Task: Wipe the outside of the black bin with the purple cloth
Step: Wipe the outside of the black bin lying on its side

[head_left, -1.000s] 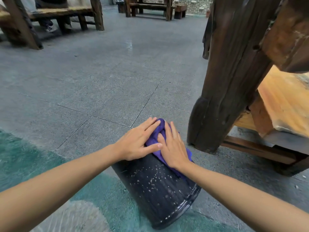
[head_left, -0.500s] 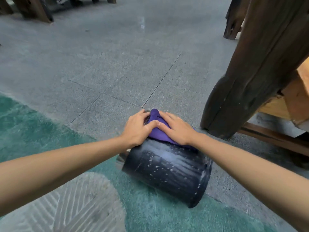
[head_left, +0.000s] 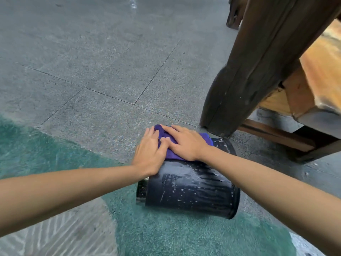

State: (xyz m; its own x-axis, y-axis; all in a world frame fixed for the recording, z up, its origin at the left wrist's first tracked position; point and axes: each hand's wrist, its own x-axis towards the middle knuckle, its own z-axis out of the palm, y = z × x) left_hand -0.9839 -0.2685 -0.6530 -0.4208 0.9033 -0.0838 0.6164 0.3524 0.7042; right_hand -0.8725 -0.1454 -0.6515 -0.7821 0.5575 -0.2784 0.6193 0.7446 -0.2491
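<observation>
Black bin (head_left: 191, 193) found lying on its side on the floor, rim toward the right, base toward the left, partly on grey paving (head_left: 110, 61) and partly on a green painted patch (head_left: 166, 233). Purple cloth (head_left: 170, 145) spread over the upper, far part of the bin wall. Left hand (head_left: 149, 154) laid flat, fingers straight and close together, palm on the bin near its base, fingertips touching the cloth edge; nothing gripped. Right hand (head_left: 186, 143) also flat, fingers extended, pressing the cloth down onto the wall; no pinch or curl visible. Near face of the bin streaked wet and dotted with pale specks, judged not yet clean; task assessed as part done, with the underside against the floor untouched. Dark wooden post (head_left: 258, 71) standing just beside the bin's far right edge, with a timber bench frame (head_left: 276, 137) behind it. Risks noted: 1, bin round and unchocked, so a sideways push from 2 flat hands likely to roll it, toward the post or away from the wiper; 2, cloth held by pressure alone, so liable to bunch or slide off on the wet surface, leaving bare skin rubbing the plastic; 3, knuckles of the right hand close to the post base, so a long stroke that way liable to strike wood; 4, specks possibly smeared rather than lifted if the same cloth face used throughout. Contact between bin and post not determinable from this view.
</observation>
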